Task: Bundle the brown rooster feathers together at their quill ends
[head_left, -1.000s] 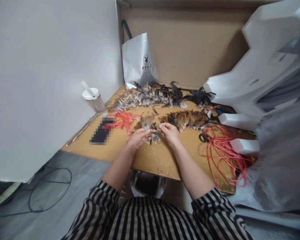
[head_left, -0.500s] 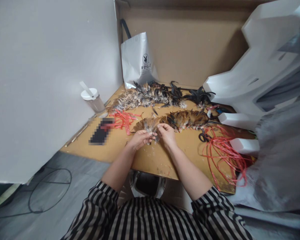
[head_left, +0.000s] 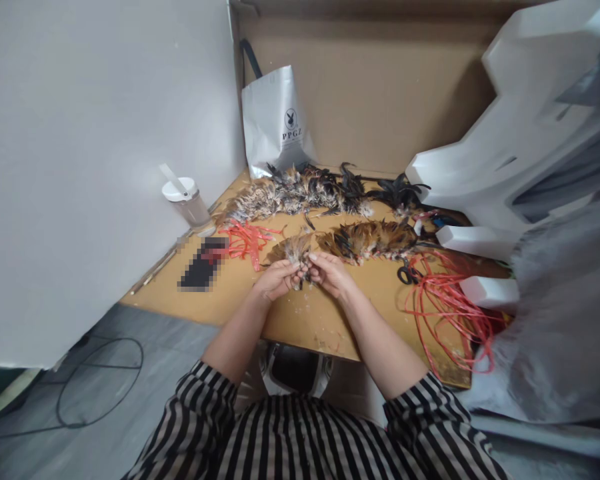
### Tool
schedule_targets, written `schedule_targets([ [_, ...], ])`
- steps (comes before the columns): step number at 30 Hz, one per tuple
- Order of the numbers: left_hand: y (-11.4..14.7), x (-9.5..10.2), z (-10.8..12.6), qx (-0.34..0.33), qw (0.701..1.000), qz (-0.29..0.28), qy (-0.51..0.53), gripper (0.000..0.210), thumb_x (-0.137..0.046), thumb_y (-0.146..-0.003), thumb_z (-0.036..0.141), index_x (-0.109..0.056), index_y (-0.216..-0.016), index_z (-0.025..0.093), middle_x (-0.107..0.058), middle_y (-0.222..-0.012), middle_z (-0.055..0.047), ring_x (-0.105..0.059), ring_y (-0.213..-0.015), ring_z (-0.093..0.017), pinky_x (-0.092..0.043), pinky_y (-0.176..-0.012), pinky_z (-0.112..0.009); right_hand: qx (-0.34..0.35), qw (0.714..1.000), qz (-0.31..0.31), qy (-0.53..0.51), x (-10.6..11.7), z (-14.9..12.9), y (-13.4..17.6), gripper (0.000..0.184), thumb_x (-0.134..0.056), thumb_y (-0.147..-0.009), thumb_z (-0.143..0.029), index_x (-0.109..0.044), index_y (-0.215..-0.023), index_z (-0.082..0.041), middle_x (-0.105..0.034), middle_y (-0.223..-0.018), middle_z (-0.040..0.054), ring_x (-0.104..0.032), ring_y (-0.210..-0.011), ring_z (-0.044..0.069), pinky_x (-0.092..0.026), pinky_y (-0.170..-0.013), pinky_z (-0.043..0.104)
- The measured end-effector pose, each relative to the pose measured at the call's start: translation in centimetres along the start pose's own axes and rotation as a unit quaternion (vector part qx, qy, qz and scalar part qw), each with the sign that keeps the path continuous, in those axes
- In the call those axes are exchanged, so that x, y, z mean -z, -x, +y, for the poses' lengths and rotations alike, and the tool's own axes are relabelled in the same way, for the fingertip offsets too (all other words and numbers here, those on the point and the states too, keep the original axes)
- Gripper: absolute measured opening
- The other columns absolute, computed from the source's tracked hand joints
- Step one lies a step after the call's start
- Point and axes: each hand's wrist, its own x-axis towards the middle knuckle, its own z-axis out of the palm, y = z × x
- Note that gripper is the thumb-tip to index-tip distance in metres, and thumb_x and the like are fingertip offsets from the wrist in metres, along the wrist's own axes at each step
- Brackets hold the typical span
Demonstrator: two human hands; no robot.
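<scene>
A small brown and grey bunch of feathers fans out above my fingers, low over the front of the table. My left hand is closed in a pinch around the base of this bunch. Touching it from the other side, my right hand has thumb and fingertips pinched together at the bunch's right edge, and feathers show at its fingertips. Just beyond lies a row of brown feather bunches. Farther back stretches a longer pile of speckled and black feathers.
Red plastic strips lie to the left and a tangle of red strips to the right, beside black scissor handles. A lidded cup, a silver bag and white foam pieces stand around the yellowish table.
My right hand has shifted slightly down and left, its fingertips now closer to my left fingers at the base of the feathers. My left hand stays almost in place.
</scene>
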Motion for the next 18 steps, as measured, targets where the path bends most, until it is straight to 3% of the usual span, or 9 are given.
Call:
schedule_targets([
  [3, 0.04, -0.02, 0.02, 0.007, 1.0, -0.003, 0.0, 0.01, -0.062, -0.071, 0.01, -0.064, -0.079, 0.005, -0.064, -0.071, -0.006, -0.058, -0.056, -0.005, -0.046, -0.053, -0.012, -0.009, 1.0, -0.01, 0.0, 0.2, 0.27, -0.11, 0.023, -0.07, -0.061, -0.031, -0.061, -0.073, -0.014, -0.058, -0.06, -0.0004, -0.036, -0.043, 0.002, -0.024, -0.039, 0.016],
  [12, 0.06, 0.01, 0.11, 0.009, 1.0, 0.005, 0.002, 0.011, -0.058, -0.074, 0.01, -0.063, -0.083, 0.006, -0.065, -0.078, -0.008, -0.059, -0.059, -0.006, -0.048, -0.053, -0.012, 0.029, 0.999, 0.012, 0.023, 0.73, -0.07, -0.13, 0.02, -0.072, -0.058, -0.031, -0.061, -0.063, -0.015, -0.057, -0.055, -0.0007, -0.037, -0.043, 0.004, -0.024, -0.04, 0.018],
  [18, 0.07, 0.13, -0.03, 0.07, 0.997, 0.014, -0.008, 0.013, -0.057, -0.075, 0.01, -0.063, -0.086, 0.005, -0.066, -0.081, -0.011, -0.06, -0.058, -0.006, -0.047, -0.05, -0.011, 0.063, 0.996, 0.027, 0.05, 0.69, -0.3, -0.07, 0.021, -0.072, -0.056, -0.033, -0.064, -0.066, -0.017, -0.05, -0.05, -0.0034, -0.04, -0.046, 0.006, -0.028, -0.042, 0.019],
])
